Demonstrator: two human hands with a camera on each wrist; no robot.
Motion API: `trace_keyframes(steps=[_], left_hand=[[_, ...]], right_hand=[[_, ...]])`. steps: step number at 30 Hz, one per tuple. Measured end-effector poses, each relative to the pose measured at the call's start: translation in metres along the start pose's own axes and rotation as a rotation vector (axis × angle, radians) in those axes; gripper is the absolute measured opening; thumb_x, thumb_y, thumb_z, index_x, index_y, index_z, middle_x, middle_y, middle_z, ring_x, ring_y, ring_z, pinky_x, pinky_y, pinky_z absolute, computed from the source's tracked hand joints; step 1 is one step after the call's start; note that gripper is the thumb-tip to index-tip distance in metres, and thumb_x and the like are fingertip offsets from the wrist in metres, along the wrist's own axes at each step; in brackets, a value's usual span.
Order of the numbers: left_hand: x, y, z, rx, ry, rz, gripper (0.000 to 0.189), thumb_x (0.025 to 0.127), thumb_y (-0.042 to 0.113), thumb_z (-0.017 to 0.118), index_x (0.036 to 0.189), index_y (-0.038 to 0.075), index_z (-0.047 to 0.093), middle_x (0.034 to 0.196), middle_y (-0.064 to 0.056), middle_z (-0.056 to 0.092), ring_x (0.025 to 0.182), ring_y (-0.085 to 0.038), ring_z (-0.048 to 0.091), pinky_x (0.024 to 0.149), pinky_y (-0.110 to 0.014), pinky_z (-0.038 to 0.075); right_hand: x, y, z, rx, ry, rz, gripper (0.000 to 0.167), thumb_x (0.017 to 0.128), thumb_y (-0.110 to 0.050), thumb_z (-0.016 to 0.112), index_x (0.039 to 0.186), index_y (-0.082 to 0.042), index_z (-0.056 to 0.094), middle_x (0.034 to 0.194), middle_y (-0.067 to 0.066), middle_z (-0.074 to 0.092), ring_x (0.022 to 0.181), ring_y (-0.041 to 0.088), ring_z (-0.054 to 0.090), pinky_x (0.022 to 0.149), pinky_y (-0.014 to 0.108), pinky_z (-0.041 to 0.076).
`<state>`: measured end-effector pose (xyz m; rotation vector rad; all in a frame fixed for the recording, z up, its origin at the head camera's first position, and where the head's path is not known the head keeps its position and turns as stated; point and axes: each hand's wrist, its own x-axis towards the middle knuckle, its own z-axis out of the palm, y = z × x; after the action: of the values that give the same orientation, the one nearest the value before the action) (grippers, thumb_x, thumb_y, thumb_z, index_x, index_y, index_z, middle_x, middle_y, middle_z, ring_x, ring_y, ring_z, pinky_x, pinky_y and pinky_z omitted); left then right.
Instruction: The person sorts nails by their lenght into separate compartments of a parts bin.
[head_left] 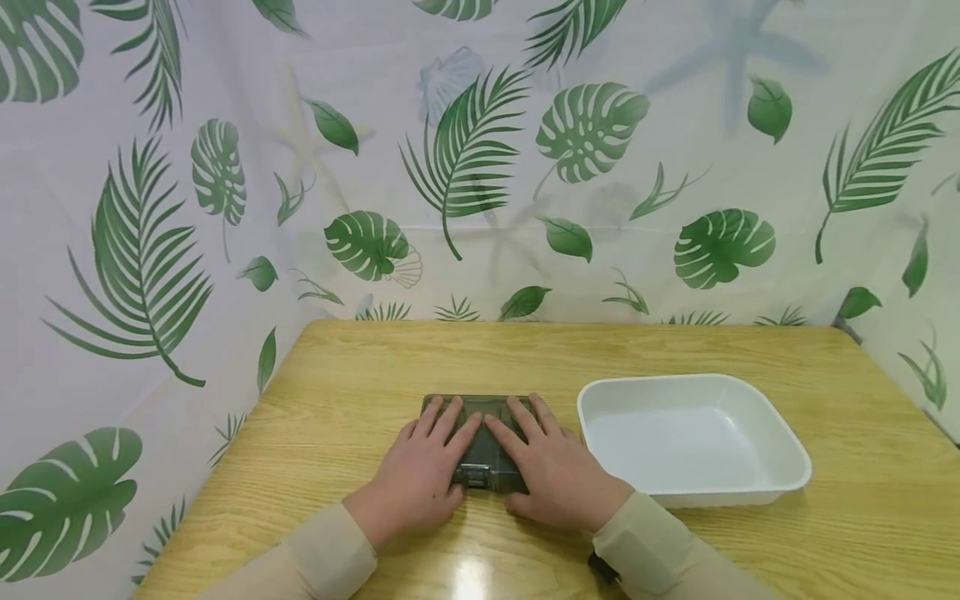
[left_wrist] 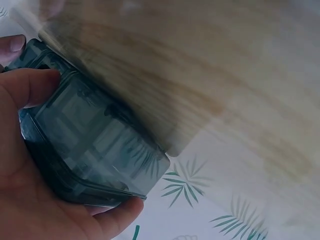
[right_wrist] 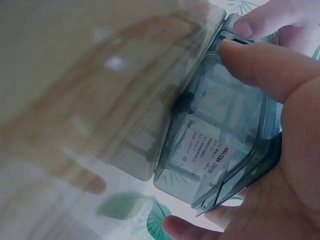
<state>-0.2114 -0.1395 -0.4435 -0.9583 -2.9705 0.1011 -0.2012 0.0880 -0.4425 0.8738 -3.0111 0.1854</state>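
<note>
A dark see-through plastic storage box with a front latch lies on the wooden table, its lid down. My left hand holds the box's left part, fingers spread over the lid and thumb at the front edge. On the right part my right hand does the same, fingers reaching toward the far edge. Both wrist views show a thumb beside the latch, and inner dividers show faintly through the box. In the right wrist view a white printed label shows on the box. The palms hide its ends.
A white rectangular tray stands right of the box, close to my right hand. Table surface extends to the left and behind. Leaf-patterned cloth hangs along the back and both sides of the table.
</note>
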Motion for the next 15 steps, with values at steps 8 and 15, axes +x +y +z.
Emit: trace_keyframes(steps=[8,15], left_hand=[[-0.0022,0.0017,0.0025,0.019,0.025,0.0,0.086,0.095,0.045,0.064,0.164,0.022,0.018,0.166,-0.012,0.018,0.151,-0.04,0.016,0.112,-0.056,0.035],[-0.007,0.002,0.0033,0.066,0.034,0.014,0.083,0.099,0.047,0.062,0.164,0.025,0.016,0.166,-0.01,0.021,0.15,-0.037,0.019,0.111,-0.053,0.039]], right_hand=[[0.0005,-0.0013,-0.0003,-0.01,0.012,-0.005,0.096,0.087,-0.053,0.075,0.163,-0.021,0.026,0.166,0.018,0.016,0.15,0.045,0.012,0.095,0.063,0.048],[-0.0002,-0.0029,-0.0012,0.005,0.012,-0.009,0.094,0.087,-0.051,0.075,0.162,-0.02,0.027,0.165,0.019,0.016,0.15,0.046,0.012,0.096,0.062,0.048]])
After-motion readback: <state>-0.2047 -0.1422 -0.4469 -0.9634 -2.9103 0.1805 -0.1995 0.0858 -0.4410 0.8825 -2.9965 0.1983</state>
